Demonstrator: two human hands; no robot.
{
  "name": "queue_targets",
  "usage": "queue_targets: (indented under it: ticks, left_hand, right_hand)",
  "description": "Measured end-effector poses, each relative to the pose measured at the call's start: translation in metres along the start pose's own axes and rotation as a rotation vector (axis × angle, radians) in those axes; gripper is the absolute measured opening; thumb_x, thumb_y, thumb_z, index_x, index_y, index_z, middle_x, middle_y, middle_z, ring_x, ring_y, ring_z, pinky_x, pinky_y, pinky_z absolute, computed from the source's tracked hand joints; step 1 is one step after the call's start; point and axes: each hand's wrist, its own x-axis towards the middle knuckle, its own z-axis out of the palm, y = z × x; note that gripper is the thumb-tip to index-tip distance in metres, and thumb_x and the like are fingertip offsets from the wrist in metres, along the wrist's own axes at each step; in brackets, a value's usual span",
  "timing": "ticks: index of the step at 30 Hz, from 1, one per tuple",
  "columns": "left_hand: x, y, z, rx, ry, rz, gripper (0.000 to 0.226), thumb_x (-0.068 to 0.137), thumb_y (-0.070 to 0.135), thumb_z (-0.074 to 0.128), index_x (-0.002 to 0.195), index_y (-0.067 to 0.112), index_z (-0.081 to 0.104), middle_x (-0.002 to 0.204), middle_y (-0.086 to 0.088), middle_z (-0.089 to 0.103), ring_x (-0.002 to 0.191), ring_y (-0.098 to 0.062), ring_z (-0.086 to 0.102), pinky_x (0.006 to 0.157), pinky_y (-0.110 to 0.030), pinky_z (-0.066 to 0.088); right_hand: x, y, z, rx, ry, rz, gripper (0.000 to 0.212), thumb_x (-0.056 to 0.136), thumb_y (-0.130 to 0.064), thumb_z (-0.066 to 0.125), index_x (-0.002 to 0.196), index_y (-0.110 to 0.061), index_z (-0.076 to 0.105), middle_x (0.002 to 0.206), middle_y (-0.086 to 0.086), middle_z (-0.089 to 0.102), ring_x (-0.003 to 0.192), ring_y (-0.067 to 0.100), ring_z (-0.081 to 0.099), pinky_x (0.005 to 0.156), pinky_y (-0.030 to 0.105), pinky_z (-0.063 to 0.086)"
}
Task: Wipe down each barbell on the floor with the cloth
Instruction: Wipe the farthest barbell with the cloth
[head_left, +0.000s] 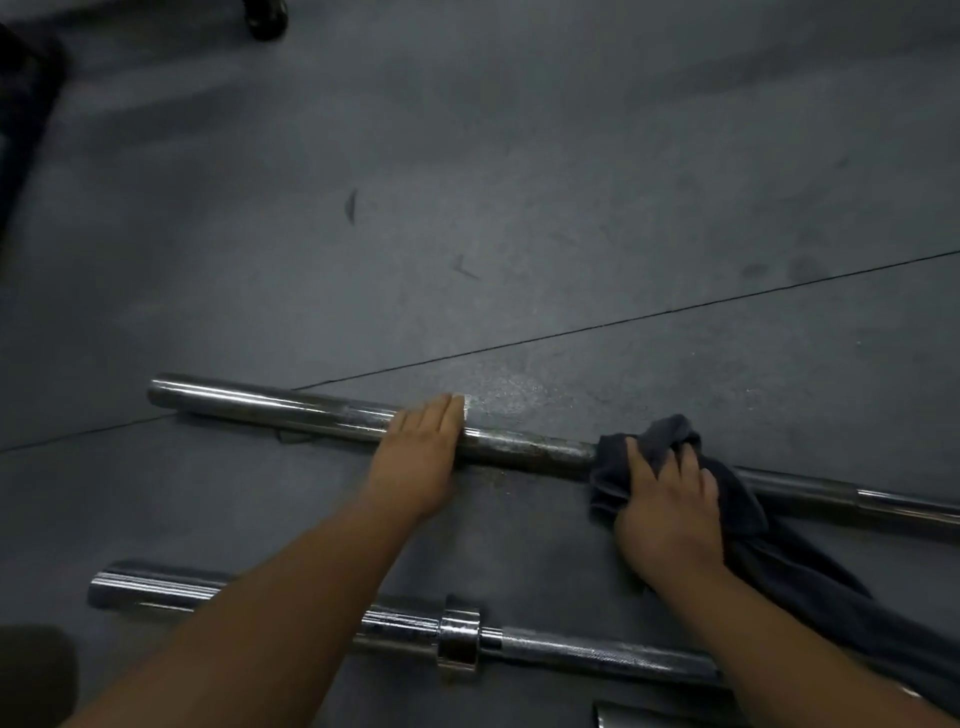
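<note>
Two chrome barbells lie on the dark rubber floor. The far barbell (524, 449) runs from the left toward the right edge. My left hand (421, 457) rests flat on its sleeve with straight fingers. My right hand (670, 514) grips a dark grey cloth (660, 436) bunched round the same bar, further right; the cloth's tail trails down to the lower right. The near barbell (410, 626) lies closer to me, its collar showing between my forearms, which cross over parts of it.
A seam in the floor mat (623, 322) runs diagonally behind the far bar. Dark equipment (26, 104) stands at the top left and a black wheel (267, 18) at the top. Another metal end (623, 717) peeks in at the bottom edge.
</note>
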Motion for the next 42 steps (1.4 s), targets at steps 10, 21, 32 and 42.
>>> queue_targets:
  ticks: [10,21,32,42]
  left_hand:
    - [-0.006,-0.027,0.017,-0.348,0.010,0.002,0.090,0.079,0.006,0.058,0.156,0.014,0.013,0.159,-0.007,0.027,0.142,-0.027,0.031,0.116,-0.031,0.021]
    - [-0.019,-0.020,0.031,-0.167,0.075,-0.107,0.099,0.074,0.018,0.062,0.155,0.010,0.005,0.162,-0.008,0.009,0.151,-0.023,-0.001,0.122,-0.037,-0.006]
    - [-0.051,-0.053,0.037,-0.065,0.041,-0.104,0.094,0.076,0.023,0.067,0.154,0.015,0.016,0.160,-0.005,0.020,0.149,-0.024,0.013,0.121,-0.042,0.003]
    - [-0.055,-0.045,0.049,-0.133,0.057,-0.172,0.090,0.079,0.021,0.062,0.155,0.016,0.015,0.161,-0.004,0.016,0.150,-0.024,0.006,0.120,-0.044,-0.003]
  right_hand:
    - [0.006,-0.129,0.014,0.072,0.228,-0.521,0.076,0.077,-0.026,0.063,0.149,-0.021,0.038,0.136,0.020,0.053,0.128,0.037,0.045,0.115,0.047,0.028]
    - [0.016,-0.142,0.020,0.063,0.243,-0.432,0.068,0.082,-0.024,0.057,0.146,-0.023,0.035,0.119,0.013,0.056,0.107,0.033,0.051,0.098,0.044,0.034]
    - [0.007,-0.151,0.012,0.599,0.060,-0.260,0.056,0.087,-0.010,0.049,0.139,-0.031,0.053,0.130,0.008,0.063,0.119,0.032,0.055,0.104,0.036,0.036]
    - [-0.004,-0.155,0.011,0.548,0.136,-0.685,0.062,0.081,-0.022,0.034,0.140,-0.025,0.054,0.132,0.016,0.057,0.120,0.035,0.051,0.105,0.044,0.042]
